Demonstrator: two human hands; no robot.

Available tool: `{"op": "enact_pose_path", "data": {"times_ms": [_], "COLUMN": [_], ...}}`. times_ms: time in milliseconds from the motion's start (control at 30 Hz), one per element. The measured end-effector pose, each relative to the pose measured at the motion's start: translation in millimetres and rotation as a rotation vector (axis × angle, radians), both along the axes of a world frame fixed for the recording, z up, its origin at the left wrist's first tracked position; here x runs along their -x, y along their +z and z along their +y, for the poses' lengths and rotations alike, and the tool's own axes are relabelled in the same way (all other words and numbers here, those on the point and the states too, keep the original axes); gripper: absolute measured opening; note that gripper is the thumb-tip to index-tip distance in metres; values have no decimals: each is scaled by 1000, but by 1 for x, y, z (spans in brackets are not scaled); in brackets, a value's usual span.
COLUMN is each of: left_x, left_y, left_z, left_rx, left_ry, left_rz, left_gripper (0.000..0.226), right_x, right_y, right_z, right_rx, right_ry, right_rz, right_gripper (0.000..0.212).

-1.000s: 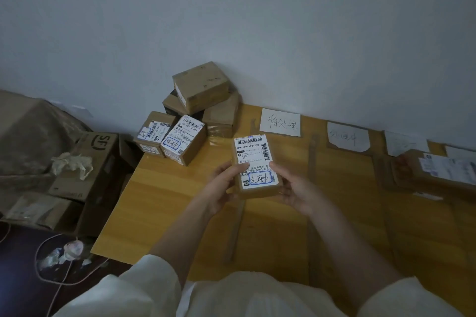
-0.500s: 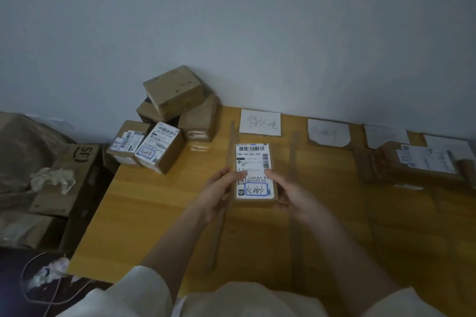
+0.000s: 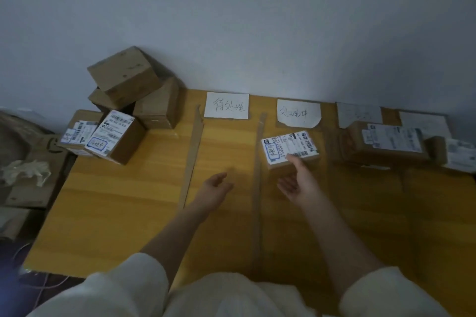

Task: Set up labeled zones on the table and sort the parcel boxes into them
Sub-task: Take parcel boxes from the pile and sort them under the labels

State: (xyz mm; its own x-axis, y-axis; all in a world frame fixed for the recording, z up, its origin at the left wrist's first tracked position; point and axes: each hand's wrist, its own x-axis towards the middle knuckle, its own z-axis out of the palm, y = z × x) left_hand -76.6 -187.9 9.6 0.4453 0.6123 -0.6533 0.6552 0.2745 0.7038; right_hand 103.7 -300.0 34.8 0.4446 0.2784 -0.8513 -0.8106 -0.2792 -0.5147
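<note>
- Because its handwritten mark appears to match the second zone card [image 3: 298, 113], the small parcel box [image 3: 289, 148] is lying flat on the counter [image 3: 116, 203] just in front of that card, label up, to the right of the second cardboard divider strip [image 3: 257, 167].
- The right hand [image 3: 296, 183] is hovering at the box's near edge with fingers relaxed and palm turned inward; its fingertip is overlapping the label's near edge, though whether it is touching I cannot tell, and the grip is released, which reads as a placement just completed.
- The left hand [image 3: 215, 183] is hanging over the first zone, between the two strips, fingers loosely curled and grasping nothing.
- The first zone card [image 3: 227, 105] is sitting against the wall to head its lane, which the left divider strip [image 3: 193, 154] is bounding; no box is lying in that lane.
- Unsorted boxes are piled at the counter's far left corner: a labelled box [image 3: 116, 136] in front, another labelled box [image 3: 77, 134] beside it, and a plain one [image 3: 123, 76] tilted on top.
- Further right, a longer parcel [image 3: 386, 144] is resting under two more cards too dim to read.
- Judging from the pile, most of the sorting is remaining; the labelled box looks like the easiest next pick.
</note>
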Motion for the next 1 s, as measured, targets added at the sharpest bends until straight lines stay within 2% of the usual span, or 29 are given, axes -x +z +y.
{"op": "enact_pose_path", "data": {"times_ms": [167,367,533,767,867,1000], "left_x": [-10,-10,-16,-21,-20,-19], "left_y": [-18,-25,-25,-26,-26,-29], "left_z": [-9,-10,-12,-15,-17,-18], "left_rx": [-94,-116,-97,-112,-129,-170], "left_ry": [-141,-266,-210,-272,-282,-277], "left_rz": [197,328,339,369,362,372], "left_gripper": [57,66,66,67,67,66], "right_x": [-36,-63,-75,-81,-78,-59], "right_y": [-10,-23,-27,-30,-29,-24], "right_z": [14,27,29,25,19,9], "right_rx": [-7,-23,-16,-44,-22,10], "right_ry": [-130,-184,-184,-177,-126,99], "right_rz": [78,118,131,163,161,163], "right_gripper": [57,61,52,39,37,39]}}
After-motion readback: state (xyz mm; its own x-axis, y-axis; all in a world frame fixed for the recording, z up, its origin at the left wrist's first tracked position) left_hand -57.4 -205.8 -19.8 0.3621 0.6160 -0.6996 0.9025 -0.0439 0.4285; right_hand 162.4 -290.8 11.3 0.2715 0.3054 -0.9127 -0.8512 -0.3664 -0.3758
